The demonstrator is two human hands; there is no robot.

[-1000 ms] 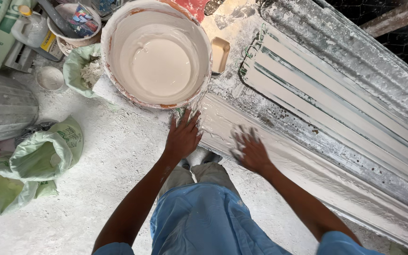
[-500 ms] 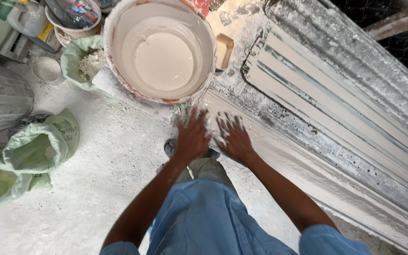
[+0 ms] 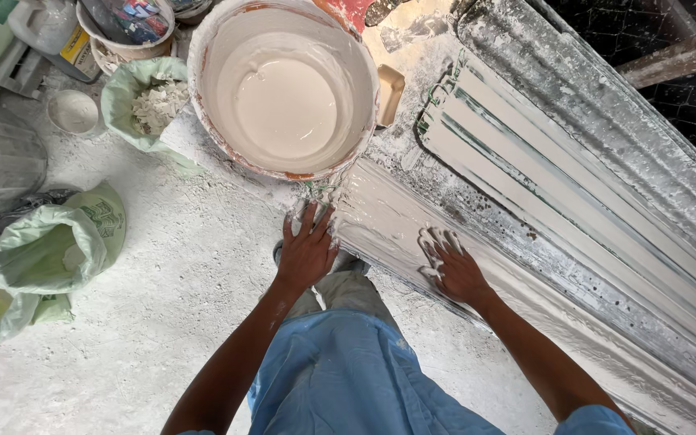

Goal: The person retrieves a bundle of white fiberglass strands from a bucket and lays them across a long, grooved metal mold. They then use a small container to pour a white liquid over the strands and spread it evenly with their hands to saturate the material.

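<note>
While basin (image 3: 283, 89) holds plaster, hands smearing

We see a floor (image 3: 147, 322) white with dust, green sacks (image 3: 42, 250) lying at left, tubs and a jug (image 3: 42, 24) top left. Wire mesh (image 3: 686, 105) with a wooden bar (image 3: 678, 60) top right. Even daylight.

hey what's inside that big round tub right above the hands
The big round tub holds a pool of smooth, creamy white liquid, with the same white coating smeared up its inner walls. Nothing floats on the surface. The liquid is opaque, so the tub's bottom and anything sunk in it are hidden.
</note>
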